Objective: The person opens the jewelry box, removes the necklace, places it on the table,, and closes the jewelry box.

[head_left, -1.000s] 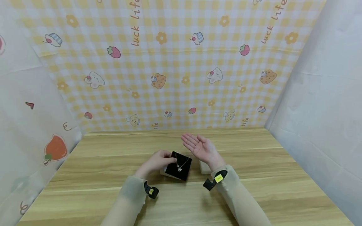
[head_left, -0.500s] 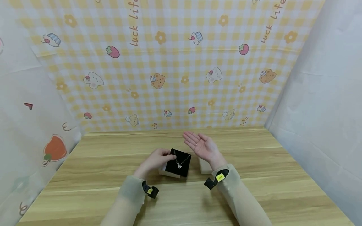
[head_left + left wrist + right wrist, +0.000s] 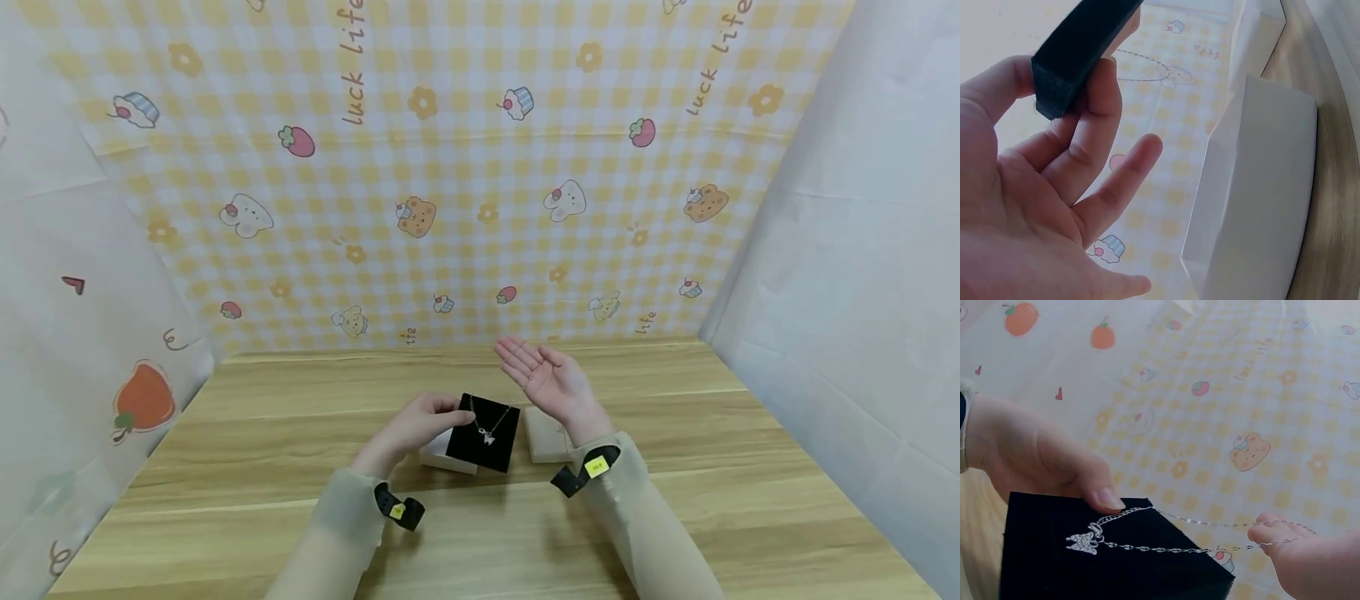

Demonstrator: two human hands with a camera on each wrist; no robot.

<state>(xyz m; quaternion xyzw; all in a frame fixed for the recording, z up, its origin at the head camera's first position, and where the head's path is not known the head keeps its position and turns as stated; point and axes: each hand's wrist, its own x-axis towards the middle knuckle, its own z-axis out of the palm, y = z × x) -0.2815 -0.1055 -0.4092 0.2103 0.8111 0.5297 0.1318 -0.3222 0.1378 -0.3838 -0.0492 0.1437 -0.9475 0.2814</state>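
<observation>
A black foam pad (image 3: 483, 446) is pinched at its left edge between the thumb and fingers of my left hand (image 3: 412, 429), tilted above an open white box (image 3: 448, 458). Across the pad's face lies a silver necklace (image 3: 1154, 548) with a butterfly pendant (image 3: 1083, 542). In the right wrist view its chain runs past the pad's edge, overlapping the tip of my right hand (image 3: 1310, 562); contact is unclear. My right hand (image 3: 558, 387) is held palm up with straight fingers to the right of the pad. The left wrist view shows the pad (image 3: 1079, 56) edge-on.
A pale box lid (image 3: 547, 435) lies on the wooden table (image 3: 480, 542), partly under my right forearm. Yellow checked cloth (image 3: 480, 167) hangs behind the table, with white sheets on both sides.
The black pad, gripped by my left hand, has shifted slightly right and away from the white box. My right hand has moved a little right and farther forward, still palm up.
</observation>
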